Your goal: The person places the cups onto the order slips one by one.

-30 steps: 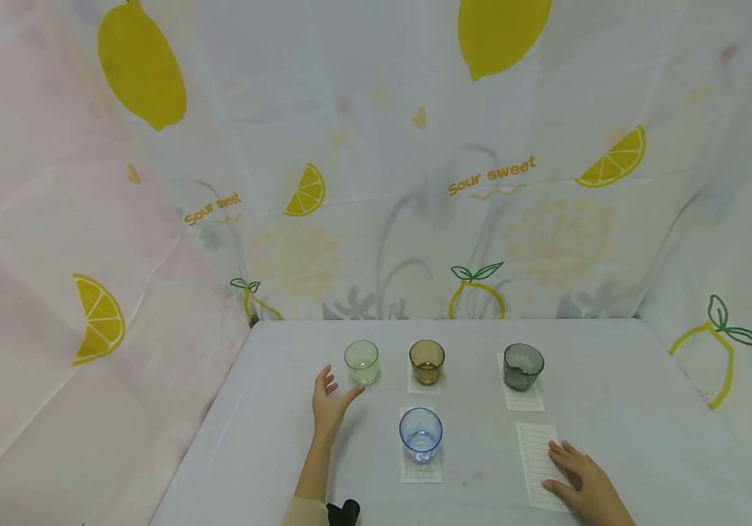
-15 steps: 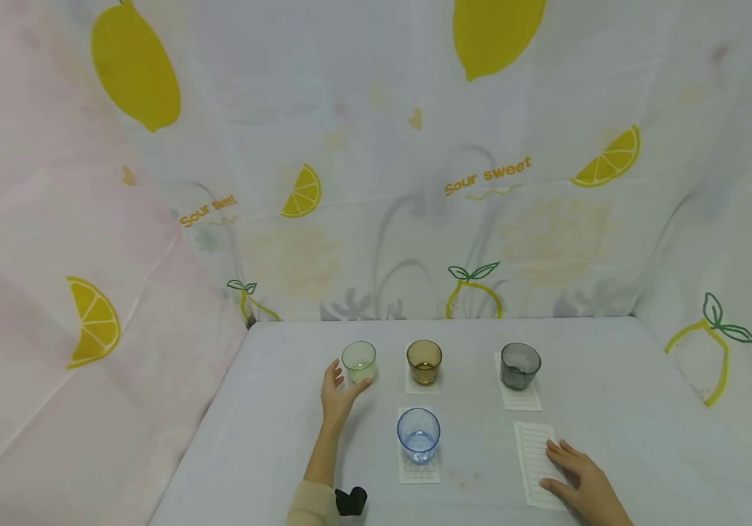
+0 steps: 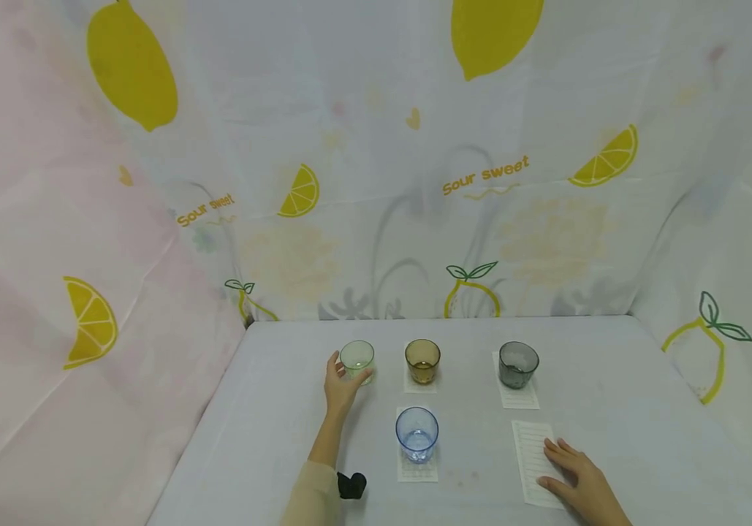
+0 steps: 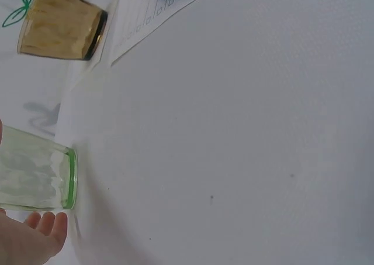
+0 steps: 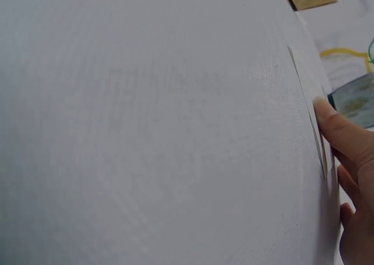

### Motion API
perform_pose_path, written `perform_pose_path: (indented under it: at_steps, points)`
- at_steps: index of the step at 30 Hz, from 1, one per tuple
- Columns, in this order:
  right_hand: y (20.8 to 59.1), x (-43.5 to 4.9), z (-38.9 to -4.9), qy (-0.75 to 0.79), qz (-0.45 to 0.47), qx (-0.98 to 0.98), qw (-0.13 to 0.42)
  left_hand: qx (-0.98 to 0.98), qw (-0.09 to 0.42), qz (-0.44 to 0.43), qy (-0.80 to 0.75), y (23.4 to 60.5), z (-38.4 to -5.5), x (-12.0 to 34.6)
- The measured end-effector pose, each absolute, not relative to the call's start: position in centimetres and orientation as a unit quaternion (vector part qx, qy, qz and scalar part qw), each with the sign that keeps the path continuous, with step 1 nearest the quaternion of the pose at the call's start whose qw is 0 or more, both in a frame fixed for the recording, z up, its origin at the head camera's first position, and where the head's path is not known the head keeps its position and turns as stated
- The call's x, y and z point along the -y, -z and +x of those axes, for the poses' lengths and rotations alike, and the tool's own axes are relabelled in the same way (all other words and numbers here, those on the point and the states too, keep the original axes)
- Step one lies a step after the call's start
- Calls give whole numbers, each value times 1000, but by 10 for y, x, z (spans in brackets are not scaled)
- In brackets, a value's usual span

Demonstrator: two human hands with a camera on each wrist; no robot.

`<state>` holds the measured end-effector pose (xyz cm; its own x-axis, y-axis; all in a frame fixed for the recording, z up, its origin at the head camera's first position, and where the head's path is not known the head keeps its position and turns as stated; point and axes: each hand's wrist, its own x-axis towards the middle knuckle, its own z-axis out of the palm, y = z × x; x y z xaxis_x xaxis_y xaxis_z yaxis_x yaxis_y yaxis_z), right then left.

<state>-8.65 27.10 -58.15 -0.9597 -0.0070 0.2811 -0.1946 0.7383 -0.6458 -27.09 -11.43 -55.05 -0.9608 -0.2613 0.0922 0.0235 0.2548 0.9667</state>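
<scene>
My left hand (image 3: pixel 340 389) is around a pale green drinking glass (image 3: pixel 356 356) at the back left of the table. Its thumb lies across the near right side and its fingers sit at the left side. In the left wrist view the green glass (image 4: pixel 36 170) stands upright on the bare cloth, fingertips right at its wall and only a bit of thumb showing at the edge. My right hand (image 3: pixel 579 482) rests with loosely bent fingers and thumb over a white lined paper slip (image 3: pixel 533 456). The right wrist view shows the thumb on the slip (image 5: pixel 307 83).
An amber glass (image 3: pixel 422 361), a grey glass (image 3: pixel 518 364) and a blue glass (image 3: pixel 417 436) each stand on a paper slip. A black heart-shaped piece (image 3: pixel 352 486) shows beside the left sleeve. A lemon-print curtain (image 3: pixel 362 146) hangs behind the white table (image 3: pixel 251 409).
My left hand has moved forward and right, from beside the green glass to around it. The glasses and the right hand have kept their places; the head view shifted slightly.
</scene>
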Motion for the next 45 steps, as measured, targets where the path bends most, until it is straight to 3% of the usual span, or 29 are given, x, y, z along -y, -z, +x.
perform_pose_path:
  at_steps: [12, 27, 35, 45]
  points:
    - [581, -269, -88, -366, 53, 920, 129, 781, 102, 71, 612, 548, -281, 116]
    - [583, -271, -88, -371, 54, 917, 138, 746, 179, 51, 640, 556, -263, 119]
    - [583, -271, -88, -368, 58, 918, 140, 750, 128, 67, 645, 534, -249, 124]
    - [585, -271, -88, -380, 61, 912, 139, 750, 140, 42, 645, 527, -239, 128]
